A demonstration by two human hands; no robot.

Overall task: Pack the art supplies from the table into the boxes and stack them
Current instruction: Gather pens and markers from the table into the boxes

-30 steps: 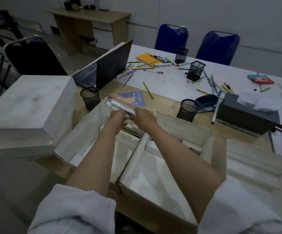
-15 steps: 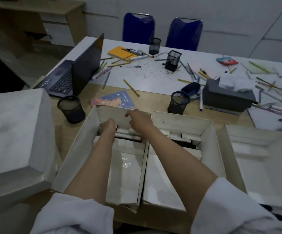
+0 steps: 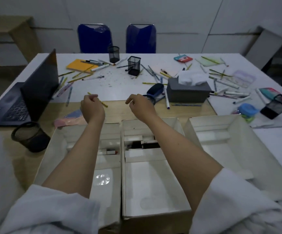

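so far a few markers [image 3: 110, 152] lie in the boxes [image 3: 86, 166], most pens [image 3: 228, 82] litter the counter [image 3: 116, 85], both the left hand [image 3: 92, 105] and the right hand [image 3: 140, 103] loosely curled, empty.

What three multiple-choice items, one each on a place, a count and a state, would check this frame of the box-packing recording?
1. Where does the laptop sit?
A. at the table's left edge
B. inside the right box
C. on a blue chair

2. How many blue chairs stand behind the table?
A. one
B. two
C. four

3. What do the left hand and right hand hold?
A. one marker each
B. a notebook between them
C. nothing

Answers:
1 A, it stands open on the left side, beside the round mesh cup.
2 B, two backrests show against the wall.
3 C, both hover past the boxes with fingers loosely curled and empty.
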